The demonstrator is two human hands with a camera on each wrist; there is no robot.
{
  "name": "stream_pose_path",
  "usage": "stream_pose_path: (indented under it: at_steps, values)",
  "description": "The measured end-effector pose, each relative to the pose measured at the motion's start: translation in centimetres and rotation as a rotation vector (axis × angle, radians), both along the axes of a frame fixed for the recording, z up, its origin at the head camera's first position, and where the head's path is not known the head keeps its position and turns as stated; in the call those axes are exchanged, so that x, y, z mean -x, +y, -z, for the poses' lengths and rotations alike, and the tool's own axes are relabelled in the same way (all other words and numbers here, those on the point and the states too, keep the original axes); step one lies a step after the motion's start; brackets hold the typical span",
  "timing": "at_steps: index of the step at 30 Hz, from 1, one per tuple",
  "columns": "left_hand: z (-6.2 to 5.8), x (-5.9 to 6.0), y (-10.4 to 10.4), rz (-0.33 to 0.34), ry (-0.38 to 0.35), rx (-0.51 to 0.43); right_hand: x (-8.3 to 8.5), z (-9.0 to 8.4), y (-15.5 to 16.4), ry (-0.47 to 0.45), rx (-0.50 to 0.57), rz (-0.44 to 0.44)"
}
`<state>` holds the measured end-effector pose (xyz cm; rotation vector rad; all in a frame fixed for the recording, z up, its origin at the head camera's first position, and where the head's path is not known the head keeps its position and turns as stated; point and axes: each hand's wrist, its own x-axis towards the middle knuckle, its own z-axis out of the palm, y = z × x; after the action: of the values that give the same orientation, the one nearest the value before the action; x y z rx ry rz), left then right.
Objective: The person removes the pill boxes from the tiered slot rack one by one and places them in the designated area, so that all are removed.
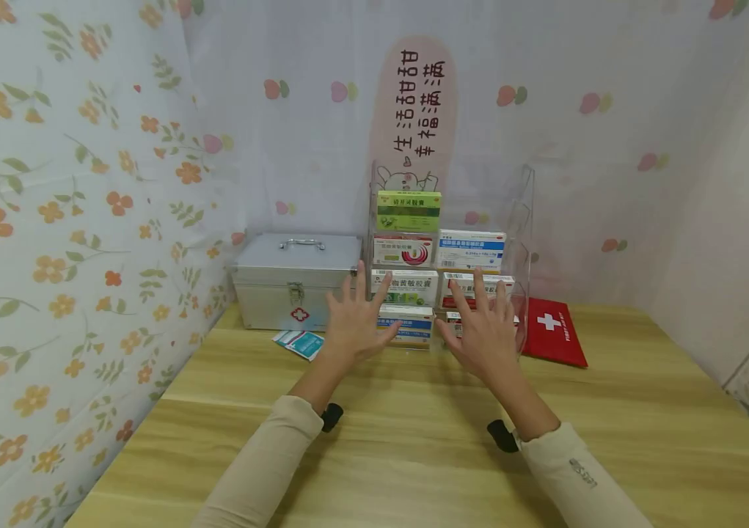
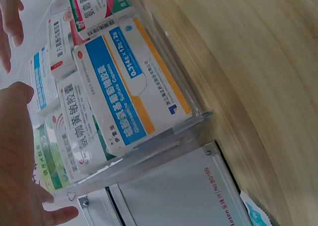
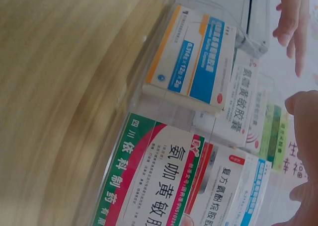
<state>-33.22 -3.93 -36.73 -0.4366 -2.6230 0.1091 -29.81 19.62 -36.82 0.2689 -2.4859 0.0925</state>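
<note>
In the head view we see the left hand (image 1: 354,326) and the right hand (image 1: 482,330) raised side by side, fingers spread wide and gripping nothing. Just beyond the fingers, medicine boxes fill a clear stand (image 1: 523,253) in two columns. The left thumb overlaps the blue-and-orange box (image 1: 417,323) at the bottom of the left column; above the left index fingertip we find the red-and-white box (image 1: 403,249) and, at the top, the green box (image 1: 408,211). The right fingers cover much of the other column, with the blue-and-white box (image 1: 470,249) rising beyond their tips. Left of the left fingers stands the metal case (image 1: 265,301), with a small packet (image 1: 300,342) lying near that hand. Past the right fingers, the red pouch (image 1: 554,334) lies on the table (image 1: 387,447).

From the left wrist, we see the blue-and-orange box large beside the thumb and the metal case beyond the lower fingers. We cannot tell whether any fingertip touches a box.

From the right wrist, the right fingers are partly cut off at the edge; the green-and-pink box (image 3: 149,171) faces us to their left, and the left fingers show above them.
</note>
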Motion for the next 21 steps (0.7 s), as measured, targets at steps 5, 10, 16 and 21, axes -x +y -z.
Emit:
stream_pose_path:
  at_steps: [5,10,16,21]
  values:
    - [0.3,0.4,-0.7,0.031,-0.004,-0.078,-0.3,0.1,-0.2,-0.054,0.02,-0.023]
    - [0.6,0.8,-1.5,0.053,-0.045,-0.169,-0.3,0.0,-0.8,-0.139,0.117,-0.081]
    - [1.1,1.4,-2.1,0.098,-0.134,-0.309,0.0,0.5,-1.5,-0.226,0.209,-0.158]
    - [1.6,1.6,-2.3,0.115,-0.183,-0.334,0.4,1.1,-1.9,-0.241,0.289,-0.231]
